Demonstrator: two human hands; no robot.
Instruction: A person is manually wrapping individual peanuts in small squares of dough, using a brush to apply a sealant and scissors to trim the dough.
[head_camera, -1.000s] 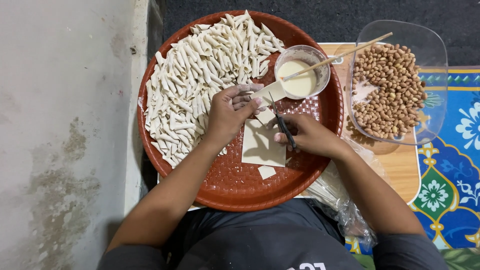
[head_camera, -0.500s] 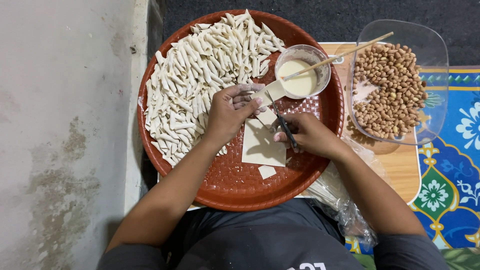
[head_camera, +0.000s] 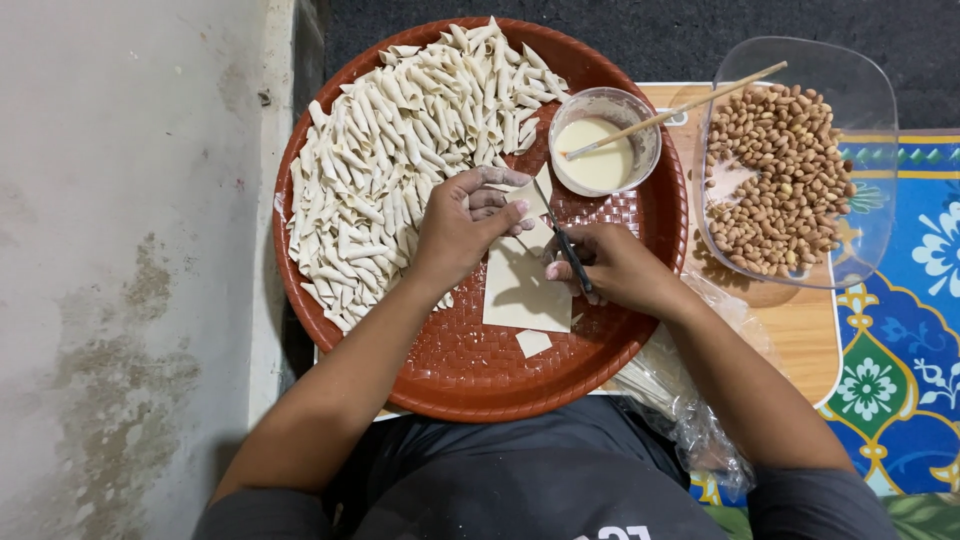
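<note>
Both hands (head_camera: 465, 225) (head_camera: 610, 265) curled over wrapper (head_camera: 520, 285).

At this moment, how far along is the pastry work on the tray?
Done: a big heap of rolled pieces fills much of the tray. In hand: the left hand pins a dough sheet while the right hand works a knife. Left: that sheet and a scrap.

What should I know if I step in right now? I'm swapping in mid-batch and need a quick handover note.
Left hand pinches a small dough piece at its fingertips. Right hand holds a dark-handled knife over the flat dough sheet on the round red tray. Done: a big pile of rolled dough pieces on the tray's far left. Left: the sheet, one cut square. Paste bowl with a stick on the tray; peanuts in the clear dish beside it.
</note>
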